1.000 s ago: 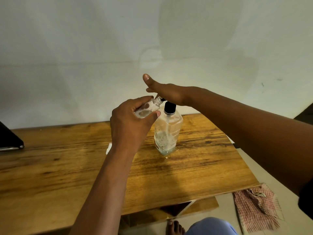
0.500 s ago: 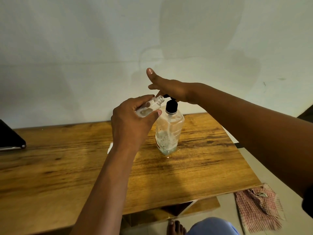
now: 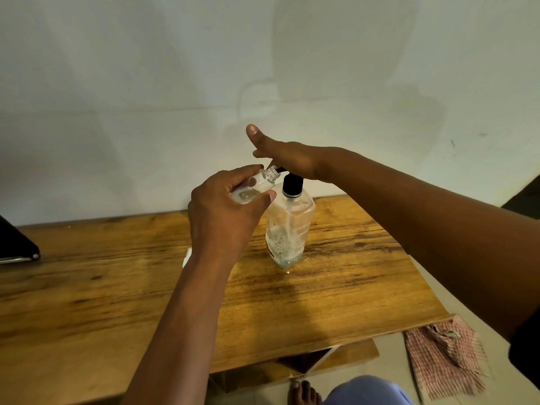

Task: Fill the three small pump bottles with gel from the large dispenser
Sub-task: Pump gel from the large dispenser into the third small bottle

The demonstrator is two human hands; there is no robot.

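The large clear dispenser [image 3: 287,226] with a black pump collar stands on the wooden table [image 3: 117,287], holding a little bubbly gel at its bottom. My right hand [image 3: 285,157] lies flat on the pump head, fingers stretched out, hiding most of the pump. My left hand [image 3: 223,210] grips a small clear bottle [image 3: 260,184], tilted, with its open threaded neck right at the black nozzle. The small bottle holds some whitish gel. The other small bottles are not in sight.
A white scrap [image 3: 187,257] peeks out behind my left wrist. A dark flat device [image 3: 14,247] lies at the table's left edge. A checked cloth [image 3: 447,355] lies on the floor at right, beside a foot [image 3: 304,393]. A plain wall stands behind the table.
My right hand rose with the pump head half a second ago and has come back down on it. The small bottle stays tilted at the nozzle in my left hand.
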